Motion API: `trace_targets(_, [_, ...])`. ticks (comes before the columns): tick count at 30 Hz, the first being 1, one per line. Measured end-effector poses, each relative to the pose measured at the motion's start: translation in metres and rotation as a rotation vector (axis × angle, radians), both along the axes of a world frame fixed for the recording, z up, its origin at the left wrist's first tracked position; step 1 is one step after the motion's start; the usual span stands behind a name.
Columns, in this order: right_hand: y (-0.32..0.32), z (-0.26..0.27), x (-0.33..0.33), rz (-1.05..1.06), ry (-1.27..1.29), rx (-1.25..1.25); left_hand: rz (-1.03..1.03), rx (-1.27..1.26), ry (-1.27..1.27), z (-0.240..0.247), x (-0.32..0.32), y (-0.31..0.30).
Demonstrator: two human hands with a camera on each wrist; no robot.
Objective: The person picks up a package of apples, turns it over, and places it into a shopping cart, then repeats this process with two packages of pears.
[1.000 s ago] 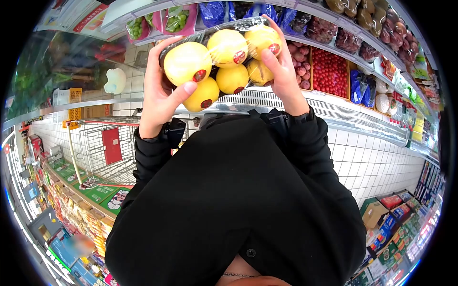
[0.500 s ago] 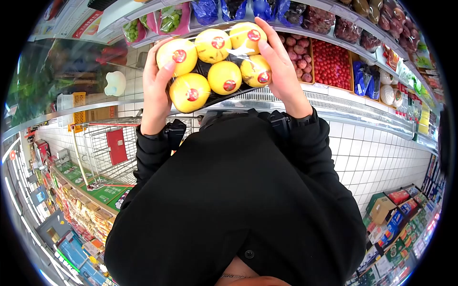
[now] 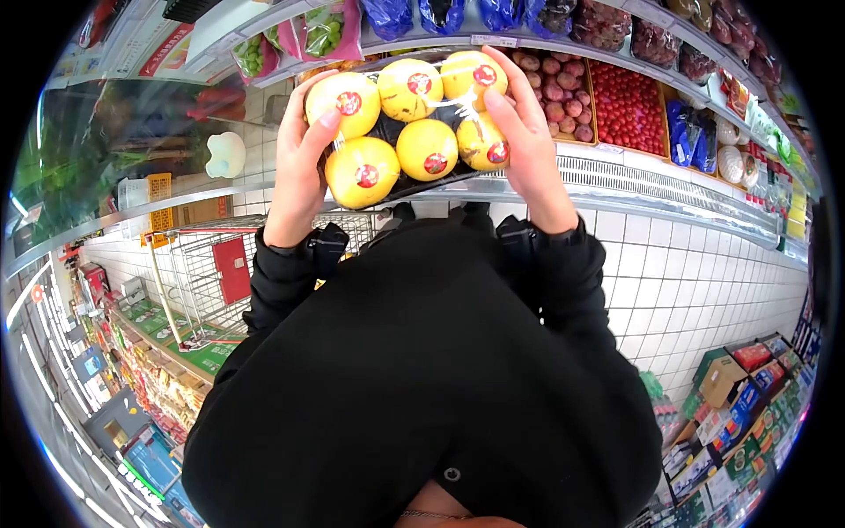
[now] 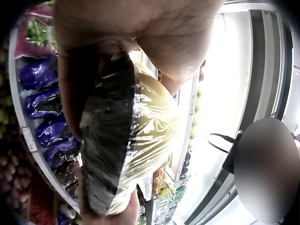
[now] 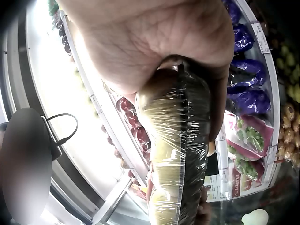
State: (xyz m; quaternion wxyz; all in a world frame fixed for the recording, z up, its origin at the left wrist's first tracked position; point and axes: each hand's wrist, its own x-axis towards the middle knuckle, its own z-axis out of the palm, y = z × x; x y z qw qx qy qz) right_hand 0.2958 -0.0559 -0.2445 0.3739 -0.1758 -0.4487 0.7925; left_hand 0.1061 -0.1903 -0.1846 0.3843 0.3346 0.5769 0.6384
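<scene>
- One chiller case [image 3: 669, 180] runs across beyond the hands; behind its front edge, to the right, sit a box of small red fruit [image 3: 627, 107] and a box of larger dull-red fruit [image 3: 568, 101], with blue bags [image 3: 440, 13] along the shelf [image 3: 537, 42] above.
- One cart [image 3: 231, 267] stands to the person's left, well apart from the hands.
- One pack [image 3: 407, 128], a black tray [image 4: 110, 126] under clear film [image 3: 464, 107], is held up in both hands, seen against the case's front edge. A second ago it was tipped, with the stickers low on the fruit; now its top is turned up to the head view. My judgement: this suits looking the fruit over.
- Two hands grasp it by the tray's short edges. The left hand [image 3: 299, 158] has its thumb over the fruit at the far-left corner and its other fingers against the underside. The right hand [image 3: 532, 145] grips likewise at the right edge, thumb on top. Neither has let go.
- Six yellow fruit [image 3: 427, 139] fill the tray, three along each long edge; the middle one at the far edge shows dark marks.
- Six red stickers [image 3: 366, 175], one per fruit, face upward; their print is too small to read.
</scene>
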Motion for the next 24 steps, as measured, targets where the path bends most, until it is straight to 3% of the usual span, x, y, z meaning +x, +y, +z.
trace_targets(7, [-0.040, 0.011, -0.032, -0.068, 0.016, -0.035, 0.002, -0.024, -0.094, 0.000, -0.041, -0.021])
trace_targets(10, [-0.054, 0.008, -0.049, -0.052, -0.003, 0.092, 0.029, -0.020, -0.192, 0.001, -0.056, -0.034])
trace_targets(18, [-0.083, 0.011, -0.072, 0.059, 0.131, 0.208, 0.002, -0.043, -0.303, 0.006, -0.095, -0.071])
trace_targets(24, [-0.092, 0.032, -0.072, 0.156, 0.087, 0.256, 0.000, -0.005, -0.343, 0.010, -0.106, -0.088])
